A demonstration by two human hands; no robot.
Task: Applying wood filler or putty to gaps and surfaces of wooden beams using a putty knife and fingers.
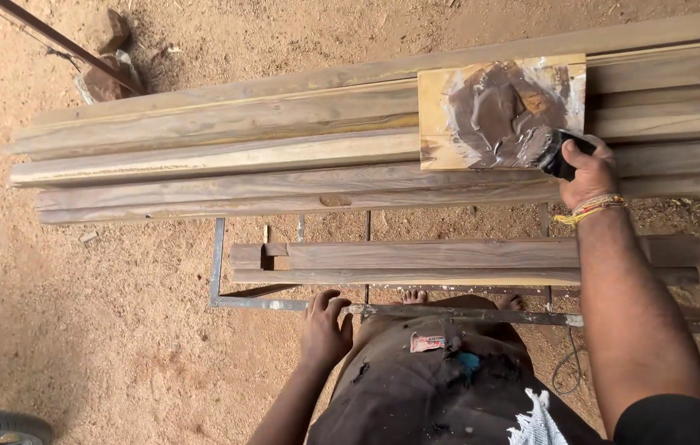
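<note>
Scraper (562, 156) gripped by right hand (590, 171), brown putty (498, 111) on board (436, 107), left hand (325, 330) loose

Counts at the metal work stand

Two hands, left (323, 328) and right (590, 171); one black scraper (562, 155); one square board smeared with brown filler (501, 111); two stones (105, 56); two bare feet (416, 296); one wheel (0, 428) at the corner

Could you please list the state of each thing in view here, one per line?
Right hand: gripping a black scraper at the board's edge.
Left hand: resting on the metal frame, holding nothing.
Board: flat on the planks, smeared with brown paste.
Planks: stacked lengthwise, bare.
</note>
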